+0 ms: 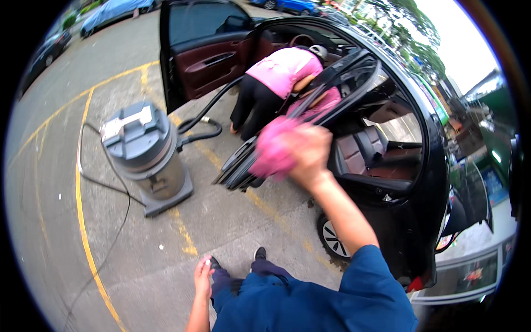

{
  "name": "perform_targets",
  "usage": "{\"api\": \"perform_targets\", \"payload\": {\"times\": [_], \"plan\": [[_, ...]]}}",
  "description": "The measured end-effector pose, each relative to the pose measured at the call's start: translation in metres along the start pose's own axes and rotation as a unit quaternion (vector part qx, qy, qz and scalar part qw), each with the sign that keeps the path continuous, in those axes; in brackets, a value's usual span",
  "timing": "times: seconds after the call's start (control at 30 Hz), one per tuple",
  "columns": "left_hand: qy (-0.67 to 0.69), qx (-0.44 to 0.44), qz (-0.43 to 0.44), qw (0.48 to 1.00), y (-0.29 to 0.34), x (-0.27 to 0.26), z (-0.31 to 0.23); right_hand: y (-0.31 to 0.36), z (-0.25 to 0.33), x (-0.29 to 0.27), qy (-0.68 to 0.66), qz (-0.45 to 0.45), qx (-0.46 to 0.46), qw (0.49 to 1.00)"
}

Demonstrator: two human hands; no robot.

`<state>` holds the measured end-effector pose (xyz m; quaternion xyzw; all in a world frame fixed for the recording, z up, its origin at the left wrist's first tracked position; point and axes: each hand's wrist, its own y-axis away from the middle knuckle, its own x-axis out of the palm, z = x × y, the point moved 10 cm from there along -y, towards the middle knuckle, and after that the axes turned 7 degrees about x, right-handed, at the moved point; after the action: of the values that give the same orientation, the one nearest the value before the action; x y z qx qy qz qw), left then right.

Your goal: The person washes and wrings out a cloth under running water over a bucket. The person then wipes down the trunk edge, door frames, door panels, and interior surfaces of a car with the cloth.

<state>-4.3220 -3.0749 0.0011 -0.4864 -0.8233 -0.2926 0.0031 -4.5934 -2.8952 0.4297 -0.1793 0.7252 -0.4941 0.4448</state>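
My right hand [311,152] is raised in front of me and closed around a bunched pink cloth [275,146], both blurred by motion. The cloth is at the upper edge of the open rear door [243,166] of a black car [381,232]; whether it touches the door I cannot tell. Low on the left, my left hand [203,278] hangs near my legs with its fingers loosely apart, and I see nothing held in it.
A grey canister vacuum cleaner [146,149] stands on the left, its black hose [200,133] running toward the car. A person in a pink shirt [279,72] bends into the open front door [207,61]. A cable [113,240] trails over the concrete. The rear seat [359,155] shows inside.
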Motion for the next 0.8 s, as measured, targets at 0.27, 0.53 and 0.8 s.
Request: {"api": "perform_targets", "payload": {"times": [0.27, 0.53, 0.8], "plan": [[-0.065, 0.060, 0.014, 0.996, -0.030, 0.091, -0.020, -0.044, -0.122, -0.067, 0.079, -0.067, 0.031, 0.994], [-0.085, 0.030, -0.070, 0.993, -0.032, 0.137, 0.025, -0.063, -0.215, -0.081, -0.108, -0.004, 0.111, 0.988], [-0.183, -0.024, -0.055, 0.981, -0.056, 0.162, 0.089, -0.070, -0.214, -0.075, -0.138, -0.040, 0.022, 0.989]]}}
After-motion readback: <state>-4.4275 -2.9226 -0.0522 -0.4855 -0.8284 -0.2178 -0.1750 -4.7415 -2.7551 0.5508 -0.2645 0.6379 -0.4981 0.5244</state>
